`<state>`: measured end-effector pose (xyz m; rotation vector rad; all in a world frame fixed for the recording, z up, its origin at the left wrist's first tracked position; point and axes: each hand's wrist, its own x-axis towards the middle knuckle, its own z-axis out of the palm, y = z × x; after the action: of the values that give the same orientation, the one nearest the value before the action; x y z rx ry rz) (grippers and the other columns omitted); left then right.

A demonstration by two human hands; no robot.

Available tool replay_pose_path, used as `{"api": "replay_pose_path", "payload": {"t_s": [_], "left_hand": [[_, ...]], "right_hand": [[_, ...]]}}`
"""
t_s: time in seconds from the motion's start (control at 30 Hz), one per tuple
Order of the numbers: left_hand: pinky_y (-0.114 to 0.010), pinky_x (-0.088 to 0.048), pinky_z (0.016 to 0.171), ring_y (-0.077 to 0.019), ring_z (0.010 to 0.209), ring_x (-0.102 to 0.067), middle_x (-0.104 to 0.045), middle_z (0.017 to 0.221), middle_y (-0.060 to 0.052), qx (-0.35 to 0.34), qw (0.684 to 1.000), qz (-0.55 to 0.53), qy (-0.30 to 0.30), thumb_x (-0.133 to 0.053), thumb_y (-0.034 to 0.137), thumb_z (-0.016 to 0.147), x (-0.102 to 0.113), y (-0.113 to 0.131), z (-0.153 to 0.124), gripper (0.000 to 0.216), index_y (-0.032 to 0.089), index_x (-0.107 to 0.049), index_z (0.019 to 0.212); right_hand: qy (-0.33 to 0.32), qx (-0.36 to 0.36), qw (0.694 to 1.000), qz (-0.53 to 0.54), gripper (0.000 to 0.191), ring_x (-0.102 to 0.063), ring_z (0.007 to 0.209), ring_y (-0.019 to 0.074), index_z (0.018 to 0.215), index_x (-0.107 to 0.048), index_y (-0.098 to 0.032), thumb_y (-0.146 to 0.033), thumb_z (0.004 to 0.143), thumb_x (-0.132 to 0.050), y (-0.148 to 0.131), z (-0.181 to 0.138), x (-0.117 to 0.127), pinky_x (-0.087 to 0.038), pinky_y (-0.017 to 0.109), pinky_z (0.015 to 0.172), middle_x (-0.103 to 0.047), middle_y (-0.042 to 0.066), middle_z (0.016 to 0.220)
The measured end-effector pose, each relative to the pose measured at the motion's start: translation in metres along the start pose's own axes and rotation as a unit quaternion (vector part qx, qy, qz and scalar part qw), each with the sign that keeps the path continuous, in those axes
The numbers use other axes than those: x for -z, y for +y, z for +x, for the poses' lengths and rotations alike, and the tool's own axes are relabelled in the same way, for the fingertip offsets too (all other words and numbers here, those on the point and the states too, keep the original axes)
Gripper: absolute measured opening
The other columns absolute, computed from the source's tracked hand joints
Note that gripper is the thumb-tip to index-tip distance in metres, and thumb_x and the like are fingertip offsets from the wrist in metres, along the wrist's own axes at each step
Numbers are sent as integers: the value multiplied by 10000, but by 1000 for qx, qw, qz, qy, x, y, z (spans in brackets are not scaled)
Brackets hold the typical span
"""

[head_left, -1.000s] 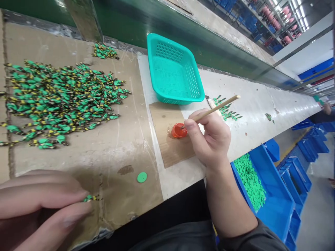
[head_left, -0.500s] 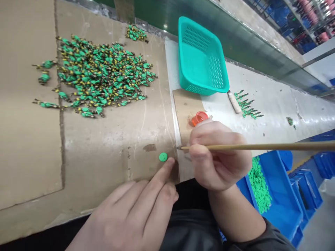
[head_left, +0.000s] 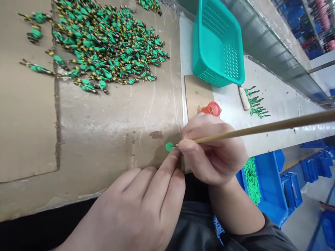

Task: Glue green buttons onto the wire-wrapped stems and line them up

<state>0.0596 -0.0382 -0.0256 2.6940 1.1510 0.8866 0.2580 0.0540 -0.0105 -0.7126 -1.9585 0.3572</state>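
A small round green disc (head_left: 169, 146) with dark marks lies flat on the brown work surface. My left hand (head_left: 141, 198) rests on the near edge, palm down. Its index finger is stretched out to the disc's lower right edge; the thumb is hidden. In my right hand (head_left: 214, 150) a thin wooden paintbrush (head_left: 251, 131) is pinched between thumb and fingers. The dark brush tip meets the right side of the disc. Just beyond the right hand stands a small red cup (head_left: 212, 108), partly covered by the fingers.
A heap of small green, yellow and dark pieces (head_left: 110, 45) covers the far left. Beyond the cup is a turquoise basket (head_left: 218, 75). A white-handled tool (head_left: 244, 98) lies beside a row of green pieces with dark stems (head_left: 256, 101). Below right, a blue bin (head_left: 270, 184) holds green pieces (head_left: 251, 181).
My right hand has moved left, bringing the brush tip from beside the disc onto it. The left index finger stays at the disc's edge. The camera view has shifted.
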Motion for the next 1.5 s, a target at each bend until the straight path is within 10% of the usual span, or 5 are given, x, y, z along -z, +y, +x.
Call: {"api": "replay_pose_path", "payload": {"t_s": [1.33,1.5], "left_hand": [[-458,-568,630,-291,743,-728,-889,1165,-180,2,1000,-13,-9,-484,111,1083,4,3,6,279,115,-704,1255],[-474,-568,657,-290,736,-723,-882,1321,-226,-6,1000,-9,-12,-533,140,1065,3,1,5,279,100,-713,1273]], "right_hand": [[9,33,999,-35,238,-658,680,150,919,-615,-257,-213,1144,-677,-1,2,-2,-604,315,630,-616,-15,740],[-16,-50,995,-79,214,-784,835,237,1052,-700,-282,-436,1082,-845,1,-7,12,-660,375,683,-708,23,832]]}}
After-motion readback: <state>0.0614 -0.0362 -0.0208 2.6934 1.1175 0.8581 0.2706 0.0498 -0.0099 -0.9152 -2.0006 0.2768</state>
